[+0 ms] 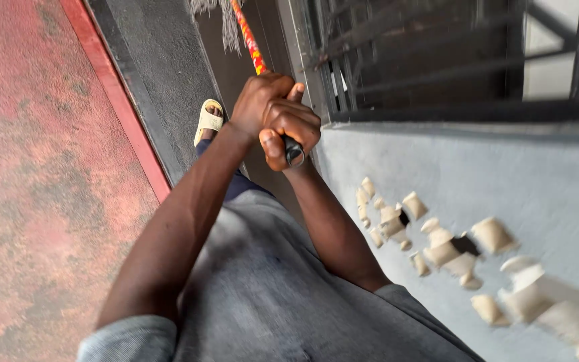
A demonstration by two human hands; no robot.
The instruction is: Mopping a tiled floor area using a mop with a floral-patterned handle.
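Note:
Both my hands grip the top end of a mop handle [249, 41], a red and yellow patterned stick with a black end cap. My left hand [257, 100] wraps the handle just below my right hand [295, 129], which closes over the capped end. The handle runs away from me down to the pale stringy mop head [217, 20] resting on the dark floor strip at the top of the view. My foot in a cream slipper [208, 119] stands just left of my hands.
A red mottled floor [41, 174] lies to the left, edged by a dark grey strip [162, 74]. On the right is a grey low wall [504, 181] with cream patterned openings, and dark metal bars [423, 53] above it.

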